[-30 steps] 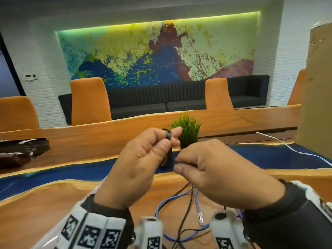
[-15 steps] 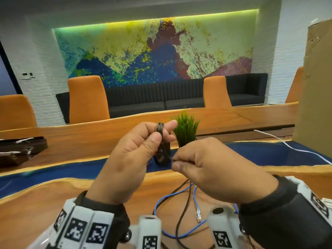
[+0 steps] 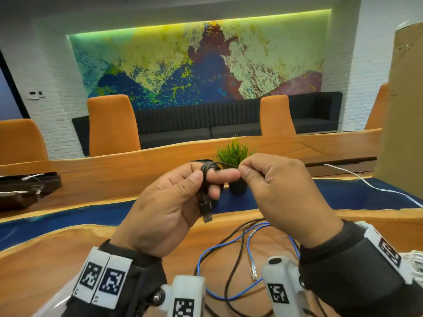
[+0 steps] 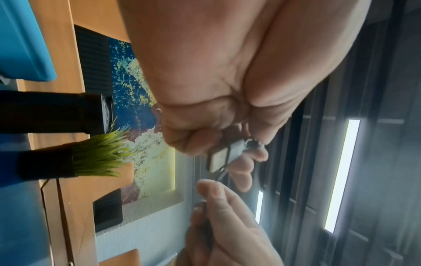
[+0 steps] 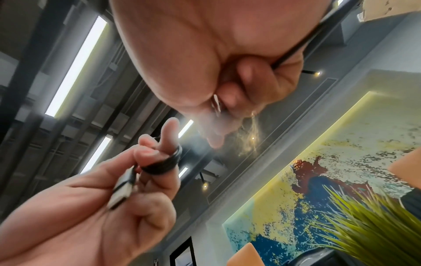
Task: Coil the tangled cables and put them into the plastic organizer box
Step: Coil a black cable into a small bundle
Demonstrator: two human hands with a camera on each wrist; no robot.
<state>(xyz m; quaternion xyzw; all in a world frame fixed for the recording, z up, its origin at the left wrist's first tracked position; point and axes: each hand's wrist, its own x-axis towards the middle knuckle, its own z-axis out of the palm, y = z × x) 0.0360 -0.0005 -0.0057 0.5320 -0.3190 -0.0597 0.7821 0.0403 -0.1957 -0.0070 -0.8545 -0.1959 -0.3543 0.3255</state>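
Both hands are raised in front of me above the table. My left hand (image 3: 201,186) holds a small coil of black cable (image 3: 207,177) looped round its fingers, thumb pressed on it; the USB plug (image 3: 206,211) hangs below the thumb. The same coil (image 5: 163,164) and plug (image 5: 121,189) show in the right wrist view. My right hand (image 3: 245,173) pinches the free strand of that black cable (image 3: 227,165) just right of the coil. A blue cable (image 3: 229,244) and a dark cable (image 3: 238,255) lie tangled on the table below. No organizer box is identifiable.
A small potted grass plant (image 3: 234,154) stands just behind my hands. A white cable (image 3: 366,183) trails over the blue inlay of the wooden table (image 3: 45,255). A cardboard box (image 3: 402,110) rises at the right; a dark tray (image 3: 25,186) sits far left.
The right hand has risen from below the coil to level with it, carrying the strand over. The coil has turned in the left hand, and the USB plug now hangs in view.
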